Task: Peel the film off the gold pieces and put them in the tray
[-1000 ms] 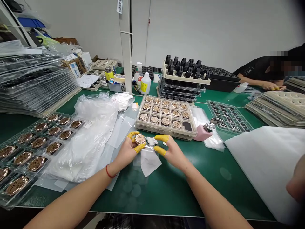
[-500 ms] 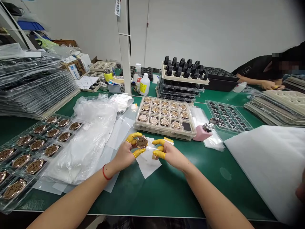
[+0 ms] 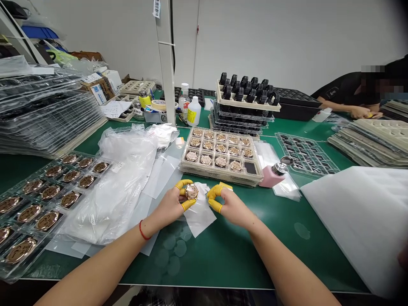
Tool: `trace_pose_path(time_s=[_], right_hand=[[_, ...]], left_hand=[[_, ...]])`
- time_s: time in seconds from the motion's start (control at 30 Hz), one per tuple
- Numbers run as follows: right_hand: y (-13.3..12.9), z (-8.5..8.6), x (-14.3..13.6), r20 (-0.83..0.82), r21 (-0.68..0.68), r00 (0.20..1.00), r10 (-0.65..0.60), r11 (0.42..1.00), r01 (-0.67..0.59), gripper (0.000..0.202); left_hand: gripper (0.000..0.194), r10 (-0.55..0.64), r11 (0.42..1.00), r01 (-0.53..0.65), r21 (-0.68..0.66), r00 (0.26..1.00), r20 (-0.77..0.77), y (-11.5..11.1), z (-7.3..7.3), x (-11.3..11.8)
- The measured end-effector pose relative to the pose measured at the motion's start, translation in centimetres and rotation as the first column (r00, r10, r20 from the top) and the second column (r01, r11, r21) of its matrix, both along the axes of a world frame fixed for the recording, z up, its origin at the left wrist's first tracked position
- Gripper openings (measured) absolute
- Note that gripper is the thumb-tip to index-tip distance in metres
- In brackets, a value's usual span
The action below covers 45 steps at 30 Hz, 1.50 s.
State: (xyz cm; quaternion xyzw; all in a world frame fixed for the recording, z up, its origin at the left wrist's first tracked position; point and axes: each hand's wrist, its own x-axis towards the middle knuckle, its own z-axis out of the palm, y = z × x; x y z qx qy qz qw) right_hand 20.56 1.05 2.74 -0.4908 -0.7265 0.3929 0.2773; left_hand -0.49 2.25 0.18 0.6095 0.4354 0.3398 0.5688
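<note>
A round rose-gold watch case is held on edge between the yellow-covered thumb and fingers of my left hand. To its right, my right hand has its yellow-covered fingers curled over a small gap; whether anything thin lies between them is too small to tell. White cloth or paper lies on the green table under and between the hands. Behind them stands a stacked beige tray of similar watch cases, with one dark square compartment at its front right.
Clear trays of watch cases and a plastic bag lie left. A pink pump bottle stands right of the beige tray, white foam farther right. Black watches fill a rack behind. A person works at the back right.
The watch case has turned in my left hand, showing a brighter face, and shifted slightly right. My right hand has moved slightly right, and its fingers have curled differently.
</note>
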Motion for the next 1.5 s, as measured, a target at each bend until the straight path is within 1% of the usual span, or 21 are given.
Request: trace_pose_path(time_s=[0.03,0.07,0.13,0.17,0.23,0.33,0.53,0.63,0.9,1.03,1.17,1.27,1.4,1.47,1.5], right_hand=[[0.0,0.0,-0.2,-0.074,-0.021,0.997,-0.025,0.999,0.023,0.005],[-0.1,0.0,-0.4,-0.166,-0.073,0.984,-0.058,0.996,0.046,0.008],[-0.3,-0.1,-1.0,-0.352,-0.231,0.924,-0.149,0.970,0.069,0.017],[-0.4,-0.2,-1.3,-0.424,-0.309,0.886,-0.190,0.949,0.056,0.020],[-0.7,-0.4,-1.8,-0.520,-0.402,0.823,-0.230,0.916,0.002,0.023],[-0.9,-0.6,-2.2,-0.575,-0.441,0.785,-0.232,0.895,-0.059,0.023],[-0.8,-0.8,-2.4,-0.554,-0.458,0.790,-0.262,0.889,-0.027,0.026],[-0.9,-0.9,-2.4,-0.546,-0.450,0.795,-0.266,0.893,-0.009,0.026],[-0.9,-1.0,-2.6,-0.487,-0.411,0.837,-0.250,0.911,0.033,0.025],[-1.0,-1.0,-2.5,-0.475,-0.397,0.844,-0.250,0.917,0.048,0.022],[-1.0,-1.0,-2.4,-0.471,-0.412,0.843,-0.261,0.910,0.051,0.017],[-1.0,-1.2,-2.4,-0.465,-0.405,0.847,-0.259,0.913,0.057,0.016],[-1.1,-1.6,-2.6,-0.426,-0.354,0.876,-0.227,0.933,0.070,0.016],[-1.2,-1.4,-2.4,-0.357,-0.262,0.915,-0.190,0.960,0.098,0.012],[-1.1,-1.2,-2.2,-0.278,-0.174,0.946,-0.168,0.977,0.122,0.010]], left_hand=[[0.051,0.010,1.000,-0.010,-0.004,1.000,-0.008,0.0,0.0,0.1],[0.050,0.010,1.000,-0.010,-0.012,1.000,-0.003,0.0,0.0,0.1],[0.050,-0.009,0.999,0.010,-0.034,0.999,0.041,-0.3,0.2,0.4],[0.049,-0.027,0.999,0.030,-0.043,0.997,0.066,-0.5,0.3,0.5],[0.047,-0.068,0.997,0.072,-0.038,0.994,0.090,-1.0,0.5,0.8],[0.045,-0.115,0.993,0.116,-0.010,0.991,0.068,-1.5,0.6,1.1],[0.046,-0.127,0.992,0.127,-0.011,0.991,0.050,-1.7,0.4,1.2],[0.044,-0.131,0.991,0.131,0.018,0.991,0.037,-1.6,0.4,1.1],[0.043,-0.136,0.990,0.135,0.036,0.990,0.035,-1.7,0.3,1.1],[0.044,-0.135,0.991,0.134,0.029,0.990,0.039,-1.7,0.4,1.1],[0.047,-0.137,0.991,0.137,0.011,0.990,0.042,-1.7,0.4,1.1],[0.045,-0.140,0.990,0.140,0.019,0.989,0.036,-1.7,0.3,1.1],[0.043,-0.138,0.990,0.137,0.020,0.990,0.025,-1.7,0.3,1.1],[0.044,-0.133,0.991,0.132,0.007,0.991,0.030,-1.6,0.2,1.1],[0.043,-0.130,0.992,0.130,-0.001,0.991,0.032,-1.6,0.2,1.1]])
